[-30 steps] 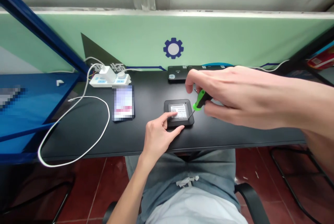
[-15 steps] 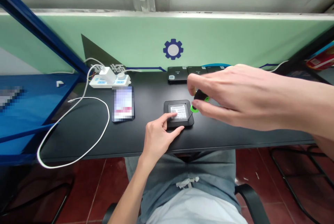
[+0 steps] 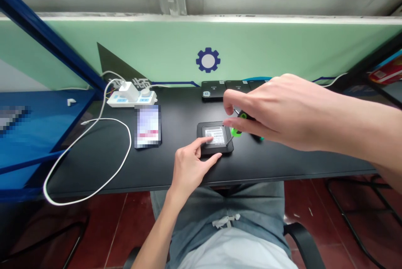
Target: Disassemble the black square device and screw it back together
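Black square device [image 3: 216, 148]: lying flat mid-desk, its white label [image 3: 216, 136] facing up.
Left hand [image 3: 190, 168]: steadying the device, index finger pressing the label, thumb spread away and touching the near edge.
Right hand [image 3: 282, 114]: pinching a green-handled screwdriver [image 3: 241, 123] between thumb and fingertips, its shaft apparently meeting the device's right edge.
Black desk [image 3: 94, 164]: carrying a blurred phone [image 3: 147, 126] left of the device, a power strip [image 3: 132, 99] upper left, and similar black devices [image 3: 213, 91] along the back.

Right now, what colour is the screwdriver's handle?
The screwdriver's handle is bright green and black, best seen in the head view.
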{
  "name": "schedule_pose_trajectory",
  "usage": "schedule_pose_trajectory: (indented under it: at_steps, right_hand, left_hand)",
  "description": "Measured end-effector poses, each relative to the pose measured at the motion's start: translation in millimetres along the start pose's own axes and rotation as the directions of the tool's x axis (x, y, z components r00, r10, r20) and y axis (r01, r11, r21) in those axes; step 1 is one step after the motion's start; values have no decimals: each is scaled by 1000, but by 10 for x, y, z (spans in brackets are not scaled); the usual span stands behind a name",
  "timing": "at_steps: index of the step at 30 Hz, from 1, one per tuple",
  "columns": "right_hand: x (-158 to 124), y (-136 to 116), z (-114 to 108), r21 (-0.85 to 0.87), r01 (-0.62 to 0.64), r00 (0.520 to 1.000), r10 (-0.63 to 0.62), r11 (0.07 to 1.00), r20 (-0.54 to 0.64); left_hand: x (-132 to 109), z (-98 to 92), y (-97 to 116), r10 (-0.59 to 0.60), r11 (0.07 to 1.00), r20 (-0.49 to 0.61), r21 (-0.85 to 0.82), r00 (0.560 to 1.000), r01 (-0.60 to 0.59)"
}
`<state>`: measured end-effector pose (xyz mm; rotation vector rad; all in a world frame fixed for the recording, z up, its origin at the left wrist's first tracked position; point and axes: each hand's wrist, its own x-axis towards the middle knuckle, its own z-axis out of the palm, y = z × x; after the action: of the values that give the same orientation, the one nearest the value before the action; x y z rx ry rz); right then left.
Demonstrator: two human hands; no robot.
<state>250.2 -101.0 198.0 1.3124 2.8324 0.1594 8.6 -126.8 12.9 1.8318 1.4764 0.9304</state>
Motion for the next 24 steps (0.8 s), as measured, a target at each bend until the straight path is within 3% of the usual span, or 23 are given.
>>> schedule_pose_trajectory:
  at_steps: [6,12,18,22,24]
  right_hand:
    - [-4,-18,46,24,114,993,-113,993,-26]
    - [51,-83,38,8,-2,999,2,1000,-33]
    - [-29,0,50,57,167,985,-163,984,-58]
    - [-25,17,85,-16,73,995,-74,997,-63]
    - [-49,18,79,8,88,992,-86,996,-97]
  left_hand:
    - [-3,-1,-4,-8,1000,5,-5,1000,9]
    - [-1,6,-12,-7,1000,2,-7,1000,7]
    - [-10,5,-13,-3,1000,13,-12,1000,3]
    - [-9,2,-8,-9,1000,10,-10,1000,9]
    - [-7,2,-2,-11,1000,6,-11,1000,11]
